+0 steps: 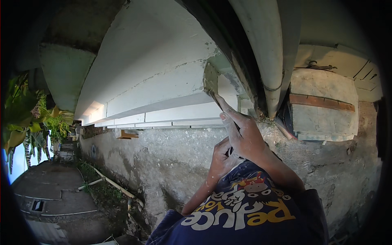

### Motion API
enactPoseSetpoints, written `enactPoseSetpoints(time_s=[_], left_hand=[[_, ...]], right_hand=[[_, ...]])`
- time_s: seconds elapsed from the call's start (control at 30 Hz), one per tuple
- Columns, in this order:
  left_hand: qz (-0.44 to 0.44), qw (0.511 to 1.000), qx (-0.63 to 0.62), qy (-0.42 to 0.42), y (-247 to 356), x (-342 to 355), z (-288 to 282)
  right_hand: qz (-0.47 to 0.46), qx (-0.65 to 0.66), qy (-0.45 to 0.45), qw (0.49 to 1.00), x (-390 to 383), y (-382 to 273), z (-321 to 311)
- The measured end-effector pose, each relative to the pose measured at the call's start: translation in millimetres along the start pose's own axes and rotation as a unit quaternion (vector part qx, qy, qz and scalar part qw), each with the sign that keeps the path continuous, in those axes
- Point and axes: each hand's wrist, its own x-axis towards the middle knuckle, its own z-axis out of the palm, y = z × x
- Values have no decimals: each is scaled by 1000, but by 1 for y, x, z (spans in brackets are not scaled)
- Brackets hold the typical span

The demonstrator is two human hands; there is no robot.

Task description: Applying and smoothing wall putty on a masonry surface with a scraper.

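Observation:
My right hand (247, 132) is raised in front of my chest, its fingers closed on a thin, flat scraper (216, 100). The scraper's tip touches the rough grey end (210, 77) of a white-painted concrete ledge (163, 87). Pale dust coats the fingers. Below and left of it, my left hand (222, 157) is held close to my shirt with its fingers curled. Something pale shows beside those fingers, partly hidden by my right wrist, and I cannot make out what it is.
A white pipe (263, 49) runs down right of the ledge, beside a dark beam. A pale panel with a brown wooden strip (322, 102) stands further right. Below the ledge is a stained grey wall (163, 151). Pipes (116, 185), weeds and plants lie to the left.

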Motion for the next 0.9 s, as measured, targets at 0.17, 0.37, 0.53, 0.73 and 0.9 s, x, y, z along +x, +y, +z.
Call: enactPoseSetpoints(time_s=[0.17, 0.37, 0.53, 0.73, 0.9], left_hand=[[33, 997, -10, 76, 12, 15, 8], [6, 993, 44, 110, 19, 20, -5], [75, 940, 126, 309, 47, 28, -36], [169, 854, 319, 375, 62, 57, -60], [196, 857, 336, 338, 55, 76, -66]], right_hand=[[55, 27, -55, 997, 10, 1, -13], [47, 34, -74, 996, 8, 10, -16], [-72, 18, -6, 997, 5, 29, -3], [-14, 42, -29, 999, 10, 23, -5], [-30, 46, -21, 998, 14, 28, -6]])
